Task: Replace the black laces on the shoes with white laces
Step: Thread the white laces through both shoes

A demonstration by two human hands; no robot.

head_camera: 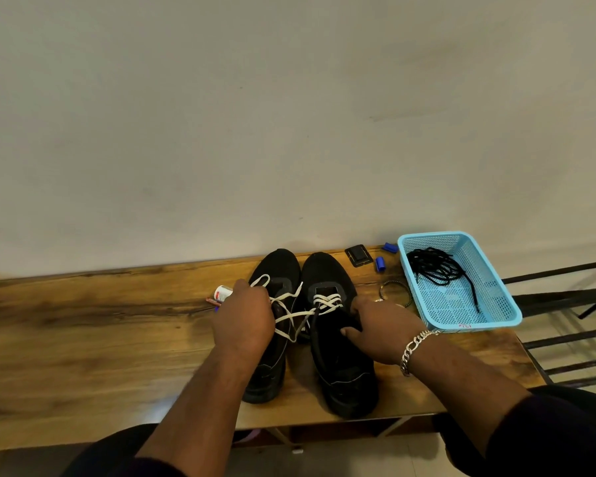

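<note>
Two shoes: black pair, side by side on desk (83,339), toes toward wall.
Basket (503,304): light blue, at desk's right end; black laces (437,266) heaped inside.
Left shoe (276,270): white lace (289,316) loose across it.
Right shoe (344,373): white lace crossed through front eyelets.
Left hand (245,318): fingers curled, pinching white lace loop.
Right hand (382,328): grips right shoe's side.

Plain off-white plaster wall (289,115) behind, glossy brown wood-grain tabletop (83,339) beneath, black metal-slatted frame (565,304) far right, pale floor (358,456) below.
</note>
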